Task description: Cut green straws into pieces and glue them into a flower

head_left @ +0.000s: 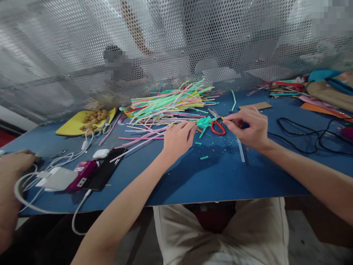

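Observation:
My left hand (179, 139) is closed at the left side of a bundle of teal straw pieces (204, 122), its fingertips on a thin yellowish strip running into the bundle. To the right, my right hand (249, 127) is closed around a dark blue-handled tool (245, 125), whose working end is too small to make out near the bundle. Scissors with red handles (218, 128) lie between the hands, blades pointing up and left. Short teal cut pieces (204, 158) lie on the blue table (193, 184). A translucent stick (241, 150) rests below my right hand.
Behind my hands is a pile of coloured straws (171, 103) against a perforated metal screen (165, 44). At left are a phone (106, 169), chargers, white cables and another person's hand (20, 162). A black cable (300, 149) and craft scraps lie at right.

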Available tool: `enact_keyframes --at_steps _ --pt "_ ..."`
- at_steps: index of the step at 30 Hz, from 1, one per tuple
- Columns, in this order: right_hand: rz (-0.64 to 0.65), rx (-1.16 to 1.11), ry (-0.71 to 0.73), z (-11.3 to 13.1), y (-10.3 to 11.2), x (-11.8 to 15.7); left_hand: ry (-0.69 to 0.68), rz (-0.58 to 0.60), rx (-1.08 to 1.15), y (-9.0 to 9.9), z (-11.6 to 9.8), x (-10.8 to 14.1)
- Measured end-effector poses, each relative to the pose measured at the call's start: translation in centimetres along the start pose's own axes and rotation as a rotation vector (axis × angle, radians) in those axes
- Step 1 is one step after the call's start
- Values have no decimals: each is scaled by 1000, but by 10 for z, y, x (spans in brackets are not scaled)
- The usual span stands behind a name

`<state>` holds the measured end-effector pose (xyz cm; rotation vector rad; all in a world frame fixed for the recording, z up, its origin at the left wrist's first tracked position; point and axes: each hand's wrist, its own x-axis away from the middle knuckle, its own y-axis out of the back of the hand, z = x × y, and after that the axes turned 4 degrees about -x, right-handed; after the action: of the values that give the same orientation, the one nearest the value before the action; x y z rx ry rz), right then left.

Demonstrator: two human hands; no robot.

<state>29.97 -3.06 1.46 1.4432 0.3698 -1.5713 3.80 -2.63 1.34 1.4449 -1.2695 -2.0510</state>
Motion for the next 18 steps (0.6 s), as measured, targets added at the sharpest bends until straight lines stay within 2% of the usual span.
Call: enact_keyframes --at_steps 9,13,18 --pt "41 -13 -39 -3 -1 0 148 26 165 -5 10 -4" --pt "11 -33 -78 -6 -2 1 245 -1 255 -6 22 -8" --pt "6 -43 -96 -12 -2 3 297 -85 327 -5 33 -12"
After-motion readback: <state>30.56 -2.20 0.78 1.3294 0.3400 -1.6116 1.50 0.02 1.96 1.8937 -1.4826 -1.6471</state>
